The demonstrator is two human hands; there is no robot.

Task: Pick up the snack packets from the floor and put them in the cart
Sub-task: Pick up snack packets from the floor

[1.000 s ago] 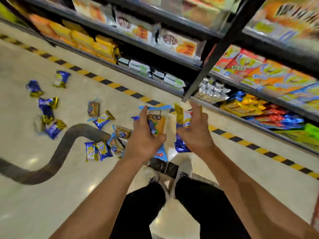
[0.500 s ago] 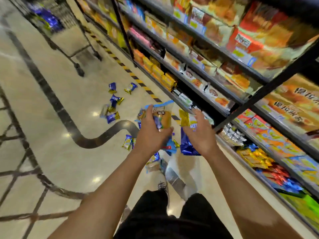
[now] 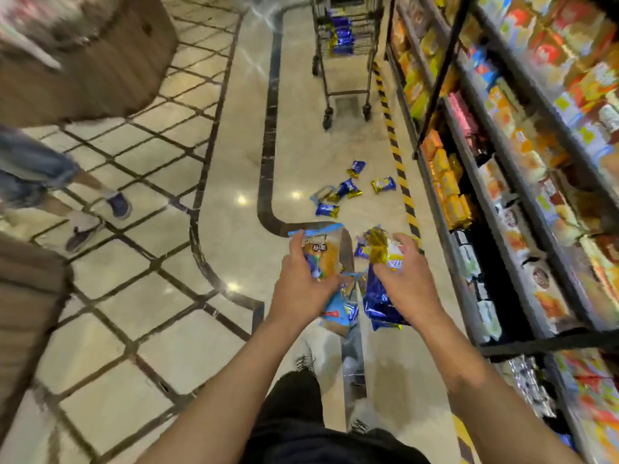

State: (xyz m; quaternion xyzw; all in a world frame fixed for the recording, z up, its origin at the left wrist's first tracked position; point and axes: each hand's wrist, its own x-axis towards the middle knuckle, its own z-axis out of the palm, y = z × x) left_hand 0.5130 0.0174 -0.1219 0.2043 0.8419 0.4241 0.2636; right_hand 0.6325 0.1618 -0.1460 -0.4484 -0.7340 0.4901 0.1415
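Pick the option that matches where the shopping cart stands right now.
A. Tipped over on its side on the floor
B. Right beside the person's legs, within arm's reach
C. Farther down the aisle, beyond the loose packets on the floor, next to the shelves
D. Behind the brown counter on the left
C: the shopping cart stands upright far down the aisle beside the shelves, past the loose packets lying on the floor.

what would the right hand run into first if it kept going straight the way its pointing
Probably nothing close: the right hand, gripping snack packets, points up the aisle. The loose packets lie lower on the floor, so the cart looks first in line, though depth is unclear.
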